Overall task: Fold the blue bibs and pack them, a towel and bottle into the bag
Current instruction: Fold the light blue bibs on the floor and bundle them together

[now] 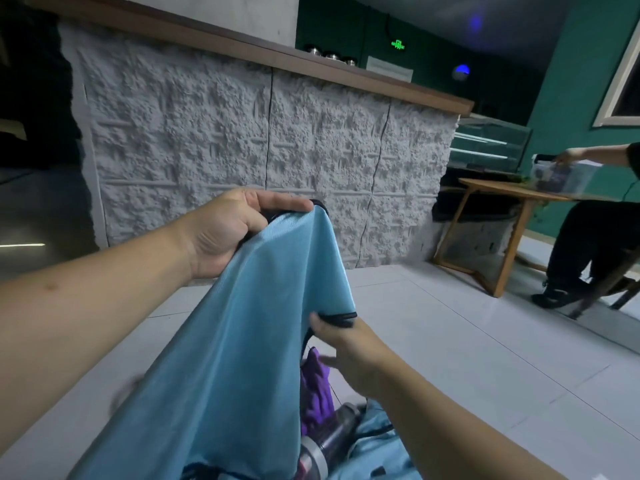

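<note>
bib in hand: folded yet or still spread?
Spread, not folded: the blue bib hangs as one long sheet, its top edge held up by the left hand and right hand.

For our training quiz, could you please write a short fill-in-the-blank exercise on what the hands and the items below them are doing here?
1. Both hands hold up a bib whose colour is ____.
2. The left hand grips the bib at its ____ corner, higher than the right hand.
3. The cloth lying below the right hand is ____ in colour.
4. Next to that cloth lies a ____ on its side.

Missing words: blue; top; purple; bottle
</note>
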A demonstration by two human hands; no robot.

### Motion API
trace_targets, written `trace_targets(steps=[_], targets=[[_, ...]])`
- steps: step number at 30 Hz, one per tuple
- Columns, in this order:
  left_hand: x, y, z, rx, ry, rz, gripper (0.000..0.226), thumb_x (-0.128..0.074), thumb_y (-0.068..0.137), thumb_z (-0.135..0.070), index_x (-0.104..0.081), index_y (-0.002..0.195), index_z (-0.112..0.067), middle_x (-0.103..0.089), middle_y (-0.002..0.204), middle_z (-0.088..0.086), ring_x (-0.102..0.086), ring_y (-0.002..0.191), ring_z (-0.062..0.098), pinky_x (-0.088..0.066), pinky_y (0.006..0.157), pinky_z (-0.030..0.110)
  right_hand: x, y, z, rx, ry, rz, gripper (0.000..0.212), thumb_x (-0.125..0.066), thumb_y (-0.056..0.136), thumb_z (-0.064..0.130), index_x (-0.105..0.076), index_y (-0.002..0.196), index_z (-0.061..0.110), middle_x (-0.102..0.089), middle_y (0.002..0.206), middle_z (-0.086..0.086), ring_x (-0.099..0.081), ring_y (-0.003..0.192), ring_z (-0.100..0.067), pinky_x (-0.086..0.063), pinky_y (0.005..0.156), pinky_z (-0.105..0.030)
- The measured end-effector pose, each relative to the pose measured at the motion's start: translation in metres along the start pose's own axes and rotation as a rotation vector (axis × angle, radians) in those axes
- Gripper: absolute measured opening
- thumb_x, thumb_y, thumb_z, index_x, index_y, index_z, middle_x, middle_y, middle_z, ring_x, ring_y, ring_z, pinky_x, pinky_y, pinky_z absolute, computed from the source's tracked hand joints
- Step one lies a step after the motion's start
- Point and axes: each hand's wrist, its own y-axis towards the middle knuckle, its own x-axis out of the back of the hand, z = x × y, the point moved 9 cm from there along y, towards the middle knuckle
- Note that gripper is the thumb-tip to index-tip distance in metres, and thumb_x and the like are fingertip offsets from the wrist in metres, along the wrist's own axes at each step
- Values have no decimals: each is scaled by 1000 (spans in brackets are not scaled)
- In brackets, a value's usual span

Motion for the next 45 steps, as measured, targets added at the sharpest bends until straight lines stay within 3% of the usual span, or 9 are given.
trace_targets(steps=[8,11,14,19,22,28,33,37,45], targets=[[55,-4,36,158,370,-205,16,-67,89,-12,-76,102,-16,-72,116,21,-70,97,32,-57,90,45,18,0,81,228,66,-189,12,-69,95,6,-75,103,0,-76,108,-22,-73,99,-34,-58,89,-44],[41,-7,61,308,554,-44,74,-96,57,-42,-62,123,-38,-73,117,4,-74,103,25,-60,83,40,-1,-2,105,289,-48,-110,13,-72,93,3,-77,104,-1,-76,106,-22,-74,92,-32,-61,88,-47],[4,-3,64,237,497,76,97,-98,51,-27,-54,137,-36,-74,120,0,-73,107,18,-59,88,35,-22,-6,123,362,-284,-46,11,-74,89,-1,-79,99,1,-77,97,-22,-71,81,-26,-62,79,-46],[-12,1,60,206,483,47,19,-85,64,-2,-77,78,-13,-78,89,17,-75,87,34,-56,77,36,-27,-16,148,504,-582,-101,21,-78,81,-6,-79,84,15,-74,75,-5,-63,66,-10,-58,66,-30],[-6,-5,66,305,448,44,14,-71,84,9,-69,94,-1,-77,92,21,-75,85,36,-58,79,40,-6,-21,152,542,-593,-233,20,-72,87,-7,-78,91,12,-71,74,-1,-60,60,-3,-54,62,-21],[3,-8,54,228,195,29,31,-66,86,15,-62,114,3,-73,108,27,-74,94,38,-63,78,44,48,5,45,-34,-538,-298,30,-50,103,20,-61,131,15,-66,103,-12,-65,85,-25,-52,75,-37],[1,-10,27,74,50,61,25,-61,77,8,-76,66,-8,-75,82,18,-75,78,31,-63,72,39,45,-17,-68,-627,-407,-95,85,-28,98,73,-42,146,4,-60,119,-23,-65,108,-42,-52,99,-59],[2,-7,16,63,-75,165,4,-79,79,-9,-78,76,-12,-71,112,29,-71,106,41,-57,96,50,25,-21,-108,-707,-144,-33,103,-22,89,86,-53,135,0,-60,136,-28,-60,126,-46,-46,105,-61],[14,-4,2,40,-90,109,57,-98,46,-29,-82,98,-10,-77,89,14,-76,76,26,-63,67,35,62,52,-175,-415,195,-163,104,-39,77,96,-57,140,16,-61,138,-6,-56,130,-27,-45,113,-42]])
